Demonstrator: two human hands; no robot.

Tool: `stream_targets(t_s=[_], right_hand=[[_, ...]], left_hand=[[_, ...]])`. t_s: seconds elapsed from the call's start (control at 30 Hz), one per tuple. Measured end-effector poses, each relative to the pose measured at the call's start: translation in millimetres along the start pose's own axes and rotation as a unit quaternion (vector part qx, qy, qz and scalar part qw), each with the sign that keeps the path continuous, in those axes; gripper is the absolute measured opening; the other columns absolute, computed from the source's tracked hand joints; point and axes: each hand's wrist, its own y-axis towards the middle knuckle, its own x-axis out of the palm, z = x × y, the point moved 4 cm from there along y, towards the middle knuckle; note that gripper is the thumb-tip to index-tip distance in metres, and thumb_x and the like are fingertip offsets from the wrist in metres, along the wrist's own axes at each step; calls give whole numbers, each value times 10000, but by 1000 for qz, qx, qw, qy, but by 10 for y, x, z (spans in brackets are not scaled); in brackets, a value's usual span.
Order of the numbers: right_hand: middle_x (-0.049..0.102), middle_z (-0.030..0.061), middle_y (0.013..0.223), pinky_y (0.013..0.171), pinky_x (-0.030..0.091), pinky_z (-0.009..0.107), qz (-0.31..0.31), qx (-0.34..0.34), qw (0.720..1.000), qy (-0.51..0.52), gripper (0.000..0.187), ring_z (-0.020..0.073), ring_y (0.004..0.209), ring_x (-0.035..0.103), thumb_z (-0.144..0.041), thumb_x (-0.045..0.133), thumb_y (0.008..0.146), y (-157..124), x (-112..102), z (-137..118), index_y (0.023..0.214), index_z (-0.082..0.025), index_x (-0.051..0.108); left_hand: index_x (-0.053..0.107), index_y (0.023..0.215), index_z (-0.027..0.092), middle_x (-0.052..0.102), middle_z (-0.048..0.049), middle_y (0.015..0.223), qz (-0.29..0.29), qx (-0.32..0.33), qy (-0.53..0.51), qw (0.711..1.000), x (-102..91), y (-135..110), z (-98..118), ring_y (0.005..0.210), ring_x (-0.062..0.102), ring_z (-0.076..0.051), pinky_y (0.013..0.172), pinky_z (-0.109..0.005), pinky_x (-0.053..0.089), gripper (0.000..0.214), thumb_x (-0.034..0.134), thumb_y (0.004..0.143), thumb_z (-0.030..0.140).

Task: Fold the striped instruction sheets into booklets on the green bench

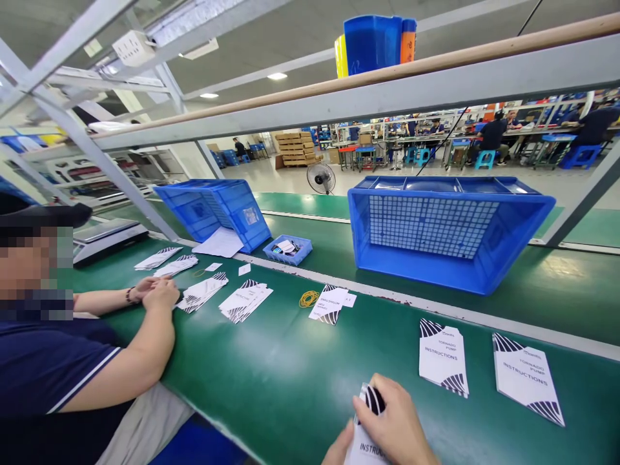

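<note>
My right hand (394,423) is closed over the top of a white instruction leaflet (364,447) with black stripes, at the bottom edge of the view. Only a small part of my left hand (338,450) shows; it grips the same leaflet from the left side. Two more "Tornado Pump Instructions" leaflets lie flat on the green bench beyond, one (443,356) just ahead of my right hand and one (527,378) further right. A small pile of the same leaflets (329,303) lies to the left, beside a bundle of yellow rubber bands (309,298).
A co-worker in a dark polo sits at the left, hands (155,292) together near fanned leaflet piles (245,300). A large blue crate (445,258) sits tipped on the belt; another tipped crate (217,210), a small blue tray (288,250) and a scale (106,237) stand further left.
</note>
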Motion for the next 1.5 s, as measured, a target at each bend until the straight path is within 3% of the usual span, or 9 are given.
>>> stream_targets(t_s=[0.1,0.2,0.33,0.57,0.9,1.17,1.27,1.4,1.5], right_hand=[[568,-6,702,612,360,282,-16,-21,997,-72,270,179,678,515,-426,497,845,45,-87,-44,685,-212,454],[607,38,910,734,402,323,59,-51,992,-103,247,205,845,539,-425,415,905,128,-308,86,937,-213,538],[506,153,1221,935,344,415,165,-24,957,-236,403,290,1136,431,-390,451,892,197,-491,570,1202,-136,487],[400,184,1362,1006,275,462,206,39,922,-327,419,334,1274,295,-155,396,873,220,-342,1195,1282,-95,466],[436,181,1332,1001,288,484,251,47,929,-269,390,320,1258,327,-157,393,871,422,-587,1353,1243,-106,500],[588,101,1114,899,439,353,264,-3,957,-117,302,190,1063,534,-234,282,949,206,-427,846,1126,-182,520],[597,103,1085,891,440,377,274,-4,957,-92,284,209,1050,538,-266,330,935,145,-404,800,1139,-184,510],[411,175,1336,981,308,521,337,97,918,-186,601,337,1243,339,-454,482,843,256,-640,1042,1341,-146,345],[227,207,1443,979,246,587,305,175,897,-268,863,434,1296,183,-567,548,752,426,-757,1279,1413,-120,221]], left_hand=[[578,1170,141,595,-101,1186,-48,-20,-31,998,171,71,45,1167,484,-327,1008,-409,301,561,617,643,329],[545,1156,10,646,-200,1003,-93,-130,-39,986,347,53,140,941,604,-339,878,-455,390,587,477,689,358],[442,1249,27,543,-236,1197,-71,-61,-20,995,480,157,568,951,581,-338,878,-486,382,648,446,681,338],[304,1344,106,494,-227,1260,-114,-27,30,993,679,627,1024,992,559,-341,913,-512,362,717,453,698,377],[287,1355,67,428,-240,1334,-74,-104,-2,992,333,954,799,1098,522,-350,969,-515,325,651,411,795,375],[315,1349,65,494,-206,1286,-83,-132,-49,987,356,913,682,1140,493,-362,974,-534,304,643,392,784,362],[323,1345,53,530,-202,1248,-75,-155,-58,983,326,930,632,1153,486,-370,992,-535,285,641,399,776,336],[277,1369,65,508,-218,1266,-71,-138,-45,987,344,949,649,1111,515,-368,977,-537,301,649,393,783,319],[258,1369,38,473,-247,1290,-72,-137,-32,987,357,956,675,1080,529,-370,971,-538,306,676,396,781,341]])
